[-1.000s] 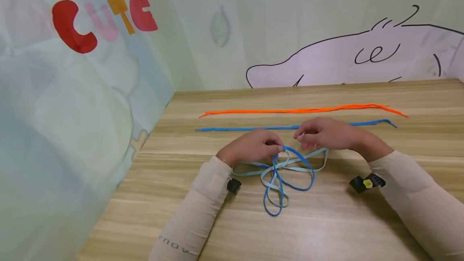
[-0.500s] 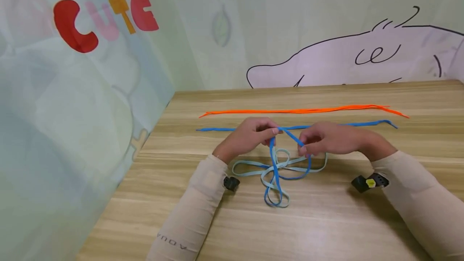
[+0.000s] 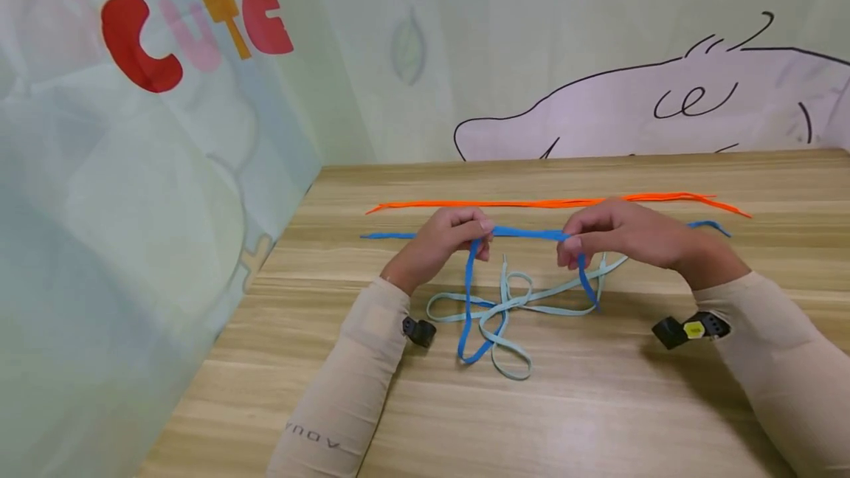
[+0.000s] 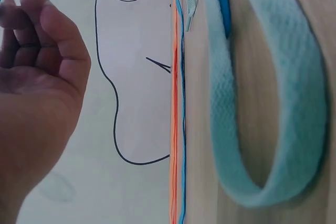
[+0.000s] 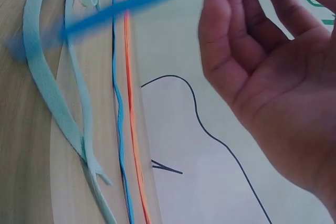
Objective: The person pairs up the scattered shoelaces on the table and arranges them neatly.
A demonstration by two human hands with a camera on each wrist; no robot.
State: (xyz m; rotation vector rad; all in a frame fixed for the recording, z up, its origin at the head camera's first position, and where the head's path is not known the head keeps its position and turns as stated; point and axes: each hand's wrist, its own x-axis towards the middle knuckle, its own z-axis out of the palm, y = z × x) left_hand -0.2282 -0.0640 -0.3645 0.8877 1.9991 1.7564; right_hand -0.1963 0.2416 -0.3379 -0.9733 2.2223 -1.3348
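While the mint flat shoelace [image 3: 511, 305] lies in loose loops on the wood-grain tabletop [image 3: 544, 426], L hand [image 3: 441, 242] & R hand [image 3: 637, 238] each pinch the blue flat shoelace [image 3: 527, 234] above it, span btwn them near-straight. Step in hand looks like untangling: one end dangles below R hand; the other run drops from L hand among the mint loops, can't tell if knotted. Next move prob. calls for keeping both pinches & easing that run out. Beyond: 2nd blue shoelace [image 3: 388, 235], orange shoelaces [image 3: 531, 203], printed backdrop [image 3: 372, 94].
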